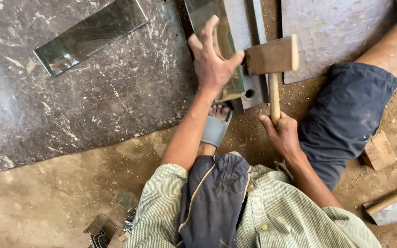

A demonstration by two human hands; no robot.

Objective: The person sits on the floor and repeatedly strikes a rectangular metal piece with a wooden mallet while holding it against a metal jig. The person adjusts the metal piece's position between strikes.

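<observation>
Two hands work here: the left hand [213, 62], fingers spread open, presses flat on a shiny metal strip [221, 55] lying along a grey steel bar [249, 46], while the right hand [282, 135] is wrapped tight around the low end of the handle of one wooden mallet [272, 57], whose head sits just beside the left thumb at the bar's right edge. One more metal strip [90, 34] lies well apart on the big scratched steel sheet [70, 101], bare dirt floor [47, 197] opens below the sheet's edge, and one wooden block [378, 150] rests by the right knee.
</observation>
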